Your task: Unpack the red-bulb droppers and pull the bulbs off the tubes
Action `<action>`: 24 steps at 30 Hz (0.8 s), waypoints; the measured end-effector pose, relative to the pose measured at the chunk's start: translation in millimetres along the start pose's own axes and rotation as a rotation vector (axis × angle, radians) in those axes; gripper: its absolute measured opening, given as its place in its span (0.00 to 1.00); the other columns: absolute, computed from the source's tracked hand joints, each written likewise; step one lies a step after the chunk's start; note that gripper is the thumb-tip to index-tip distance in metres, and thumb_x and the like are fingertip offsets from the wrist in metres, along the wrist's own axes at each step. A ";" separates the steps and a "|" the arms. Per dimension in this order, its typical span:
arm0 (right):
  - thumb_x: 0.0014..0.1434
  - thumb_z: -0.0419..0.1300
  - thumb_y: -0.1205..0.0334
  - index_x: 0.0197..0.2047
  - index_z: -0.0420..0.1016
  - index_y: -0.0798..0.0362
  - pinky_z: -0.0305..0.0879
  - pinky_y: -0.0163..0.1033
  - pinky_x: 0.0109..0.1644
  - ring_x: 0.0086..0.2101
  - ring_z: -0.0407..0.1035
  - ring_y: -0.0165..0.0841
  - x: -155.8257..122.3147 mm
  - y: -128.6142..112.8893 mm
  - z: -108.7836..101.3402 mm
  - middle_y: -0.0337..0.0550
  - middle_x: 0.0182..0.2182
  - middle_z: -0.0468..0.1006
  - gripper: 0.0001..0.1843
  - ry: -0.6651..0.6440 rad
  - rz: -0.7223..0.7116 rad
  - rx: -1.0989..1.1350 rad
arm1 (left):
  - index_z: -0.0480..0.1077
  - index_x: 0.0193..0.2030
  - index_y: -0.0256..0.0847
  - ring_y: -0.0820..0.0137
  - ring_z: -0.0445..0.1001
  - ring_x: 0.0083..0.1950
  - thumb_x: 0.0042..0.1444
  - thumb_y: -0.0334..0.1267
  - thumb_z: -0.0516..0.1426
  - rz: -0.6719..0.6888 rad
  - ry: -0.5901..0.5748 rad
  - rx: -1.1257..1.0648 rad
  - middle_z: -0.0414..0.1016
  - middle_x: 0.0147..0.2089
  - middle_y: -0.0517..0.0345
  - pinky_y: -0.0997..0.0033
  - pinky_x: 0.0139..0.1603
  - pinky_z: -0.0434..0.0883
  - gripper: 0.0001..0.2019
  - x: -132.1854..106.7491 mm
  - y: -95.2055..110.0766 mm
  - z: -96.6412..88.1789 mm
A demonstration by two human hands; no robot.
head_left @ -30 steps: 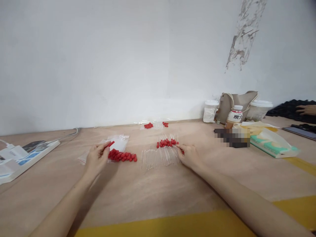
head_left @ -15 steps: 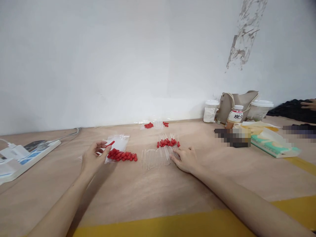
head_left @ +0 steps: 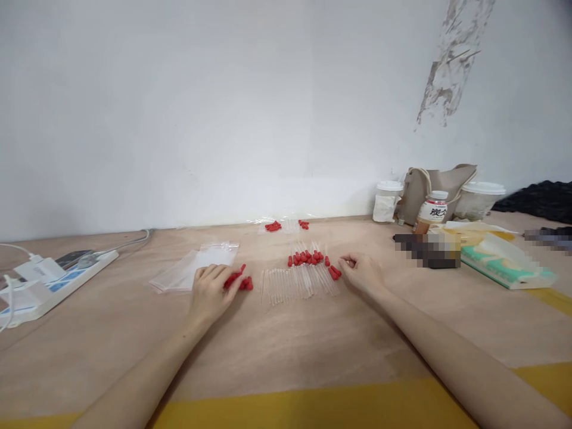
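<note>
My left hand [head_left: 213,289] is over the left pile of red rubber dropper bulbs [head_left: 247,284], covering much of it. A red bulb [head_left: 242,268] pokes up at its fingertips, pinched by the thumb and fingers. To the right, my right hand [head_left: 363,273] has its fingers drawn together; what they hold, if anything, does not show. Just left of its fingertips lie red bulbs [head_left: 334,272] by the end of the row. Thin clear glass dropper tubes [head_left: 286,286] lie side by side between the hands. Behind them are tubes with red bulbs [head_left: 308,257] on their near ends.
Clear plastic bags [head_left: 196,265] lie behind my left hand. More red bulbs [head_left: 273,226] rest by the wall. A power strip [head_left: 89,274] with chargers stands left. Right are a lidded cup [head_left: 388,201], a bottle [head_left: 432,213], a bag [head_left: 413,193] and a tissue pack [head_left: 504,265].
My left hand has moved right and down onto the bulb pile. My right hand has come off the glass tubes, moving right, and red bulbs now lie beside it.
</note>
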State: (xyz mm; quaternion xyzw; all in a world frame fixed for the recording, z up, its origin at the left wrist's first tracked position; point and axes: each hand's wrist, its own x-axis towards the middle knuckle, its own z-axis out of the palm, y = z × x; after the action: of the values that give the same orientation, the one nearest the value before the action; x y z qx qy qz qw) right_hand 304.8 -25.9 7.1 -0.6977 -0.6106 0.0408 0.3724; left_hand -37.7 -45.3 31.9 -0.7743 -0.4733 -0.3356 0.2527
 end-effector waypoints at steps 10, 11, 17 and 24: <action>0.52 0.50 0.55 0.34 0.76 0.46 0.54 0.36 0.35 0.33 0.68 0.33 12.7 -1.8 -6.9 0.39 0.29 0.76 0.13 -0.018 0.067 -0.067 | 0.70 0.27 0.42 0.64 0.66 0.34 0.55 0.38 0.51 0.100 -0.014 0.275 0.74 0.28 0.57 0.58 0.43 0.52 0.10 5.9 2.8 19.0; 0.52 0.50 0.56 0.34 0.75 0.46 0.55 0.36 0.36 0.34 0.68 0.34 16.8 -1.7 -5.6 0.40 0.30 0.77 0.13 -0.042 0.083 -0.082 | 0.70 0.27 0.42 0.64 0.66 0.35 0.55 0.38 0.51 0.086 -0.024 0.277 0.74 0.29 0.57 0.58 0.43 0.52 0.10 5.6 2.1 19.3; 0.47 0.54 0.57 0.28 0.76 0.51 0.58 0.35 0.33 0.33 0.69 0.35 47.5 -1.4 17.9 0.45 0.29 0.76 0.11 -0.196 0.182 -0.116 | 0.71 0.29 0.42 0.63 0.64 0.40 0.55 0.42 0.50 0.031 -0.057 0.181 0.71 0.36 0.54 0.59 0.44 0.54 0.11 3.3 4.1 19.7; 0.41 0.60 0.52 0.32 0.75 0.57 0.61 0.38 0.29 0.32 0.70 0.41 88.5 -7.3 37.9 0.53 0.31 0.74 0.18 -0.340 0.312 -0.166 | 0.71 0.33 0.42 0.63 0.65 0.42 0.55 0.44 0.50 0.043 -0.103 0.115 0.70 0.39 0.54 0.60 0.45 0.56 0.11 1.6 3.9 19.9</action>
State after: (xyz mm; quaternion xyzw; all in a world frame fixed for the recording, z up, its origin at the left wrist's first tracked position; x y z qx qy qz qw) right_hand 301.7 69.9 19.2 -0.7948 -0.5507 0.1645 0.1948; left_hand -28.1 -32.0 19.9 -0.7846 -0.4876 -0.2619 0.2793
